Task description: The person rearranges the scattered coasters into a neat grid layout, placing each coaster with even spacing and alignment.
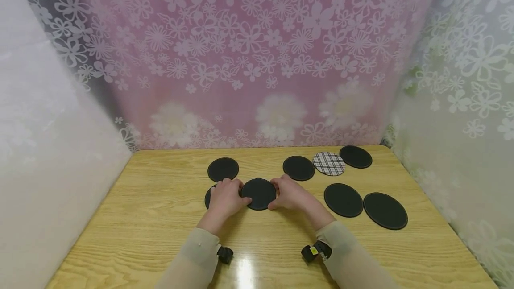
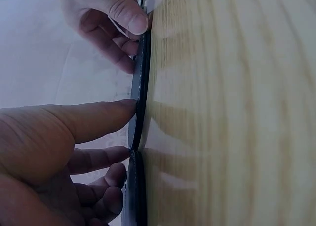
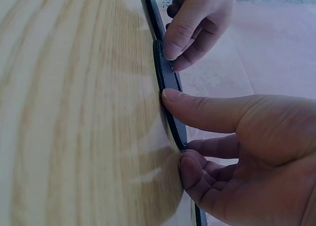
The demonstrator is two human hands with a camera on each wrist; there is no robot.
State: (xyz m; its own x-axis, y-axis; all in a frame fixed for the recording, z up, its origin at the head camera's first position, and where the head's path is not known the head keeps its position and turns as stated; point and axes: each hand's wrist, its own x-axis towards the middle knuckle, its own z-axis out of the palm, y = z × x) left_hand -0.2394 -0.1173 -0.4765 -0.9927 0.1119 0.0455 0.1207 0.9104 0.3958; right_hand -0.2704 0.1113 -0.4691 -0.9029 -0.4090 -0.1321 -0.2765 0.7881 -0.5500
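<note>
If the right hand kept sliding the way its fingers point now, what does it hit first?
The right hand points left across the black coaster it grips; past that, the left hand on the opposite edge likely comes first.

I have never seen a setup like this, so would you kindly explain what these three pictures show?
No machine here: a person works with bare hands. One picture comes from a head camera looking down; the other two come from small wrist cameras, hence the sideways close-ups. On the wooden table lie several black round coasters and one checked coaster. The left hand and right hand grip the edges of the middle black coaster from both sides. Another black one sits partly hidden under the left hand.
</note>
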